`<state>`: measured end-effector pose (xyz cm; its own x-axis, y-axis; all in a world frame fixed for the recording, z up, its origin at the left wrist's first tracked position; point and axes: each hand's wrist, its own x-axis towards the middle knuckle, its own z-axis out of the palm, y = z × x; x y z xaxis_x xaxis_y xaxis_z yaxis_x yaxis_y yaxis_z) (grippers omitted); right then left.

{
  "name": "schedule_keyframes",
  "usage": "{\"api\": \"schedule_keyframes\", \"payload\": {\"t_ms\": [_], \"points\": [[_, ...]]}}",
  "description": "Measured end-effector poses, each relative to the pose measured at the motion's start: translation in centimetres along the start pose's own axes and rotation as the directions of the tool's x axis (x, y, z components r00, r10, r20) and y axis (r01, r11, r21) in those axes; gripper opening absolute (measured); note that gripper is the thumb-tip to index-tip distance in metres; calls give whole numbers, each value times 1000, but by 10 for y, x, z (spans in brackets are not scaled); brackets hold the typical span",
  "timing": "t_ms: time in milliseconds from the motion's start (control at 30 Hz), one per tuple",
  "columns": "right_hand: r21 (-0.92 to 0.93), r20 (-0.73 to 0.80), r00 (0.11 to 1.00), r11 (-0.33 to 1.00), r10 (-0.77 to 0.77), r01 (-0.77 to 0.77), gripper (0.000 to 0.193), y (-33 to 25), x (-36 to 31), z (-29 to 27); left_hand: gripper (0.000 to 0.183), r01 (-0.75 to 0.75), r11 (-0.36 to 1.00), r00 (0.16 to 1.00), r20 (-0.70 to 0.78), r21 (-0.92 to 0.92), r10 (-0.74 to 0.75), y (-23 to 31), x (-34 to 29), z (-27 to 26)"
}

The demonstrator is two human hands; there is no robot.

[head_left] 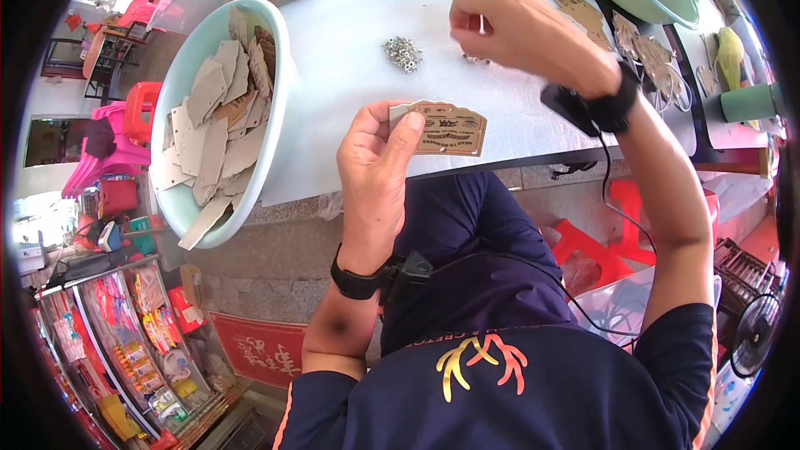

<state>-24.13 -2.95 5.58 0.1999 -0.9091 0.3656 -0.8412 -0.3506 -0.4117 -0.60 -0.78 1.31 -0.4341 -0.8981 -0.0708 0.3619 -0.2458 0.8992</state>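
The brown cardboard tag (450,128), partly hidden by the thumb, is pinched in the left hand (379,171) over the tabletop's (350,42) near edge. The right hand (517,29) pinches something too small to identify, beside loose metal eyelets (402,52).

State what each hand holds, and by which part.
The left hand pinches a brown card tag by its left end. The right hand seems to pinch something tiny near the metal eyelets; too small to tell.
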Motion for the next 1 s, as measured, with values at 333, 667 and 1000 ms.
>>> {"api": "schedule_keyframes", "payload": {"t_ms": [333,667,1000], "points": [[368,-241,964,930,113,-17,9,-68,-56,21,18,-39,998,999,-16,49,40,6,-1,20],[292,-313,950,949,-24,120,13,-64,-64,22,17,-139,985,990,17,106,138,7,-6,29],[302,-353,935,950,33,80,14,-70,-68,25,17,-214,934,976,30,284,214,7,-13,31]]}}
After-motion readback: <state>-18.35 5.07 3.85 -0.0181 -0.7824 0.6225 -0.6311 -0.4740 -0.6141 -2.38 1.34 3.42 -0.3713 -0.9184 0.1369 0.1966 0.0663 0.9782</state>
